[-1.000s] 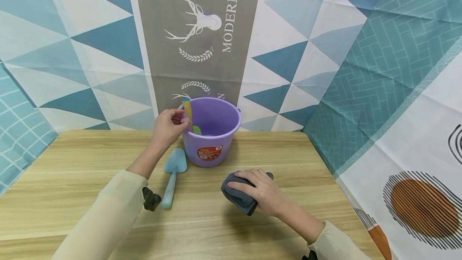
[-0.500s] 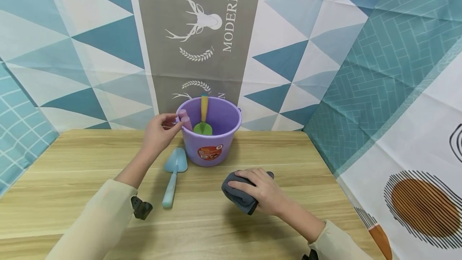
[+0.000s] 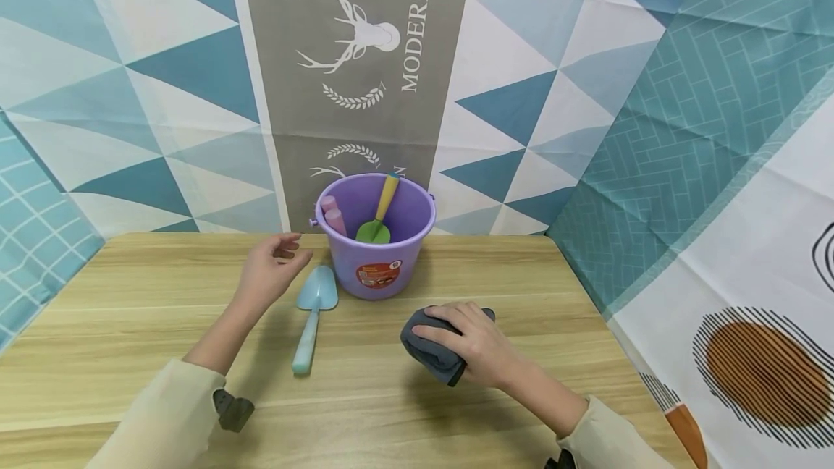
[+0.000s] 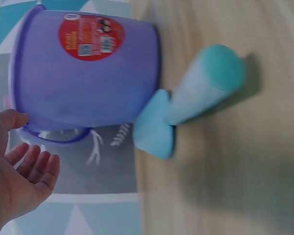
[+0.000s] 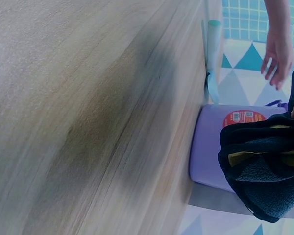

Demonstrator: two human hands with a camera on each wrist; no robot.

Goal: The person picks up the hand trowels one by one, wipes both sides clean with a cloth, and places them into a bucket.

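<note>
My left hand [image 3: 270,270] hangs in the air left of the purple bucket [image 3: 374,273], fingers loosely bent and apart, holding nothing. Inside the bucket a small green shovel with a yellow handle [image 3: 384,205] leans toward the back, and two pink handles [image 3: 335,219] rest against the left wall; their lower ends are hidden. On the table below the left hand lies a light blue trowel [image 3: 317,292], its blade toward the bucket. In my right hand [image 3: 478,346] I grip a folded dark grey cloth [image 3: 430,346] above the table; its layered folds show in the right wrist view.
The bucket stands near the back edge of the wooden table [image 3: 365,411]. A patterned fabric backdrop [image 3: 508,35] hangs behind and along the sides. In the left wrist view the bucket's handle [image 4: 63,141] hangs at its side.
The left hand has let go of the yellow-handled shovel inside the bucket and drawn back left and down. The shovel has tipped rightward. The right hand and cloth stay put.
</note>
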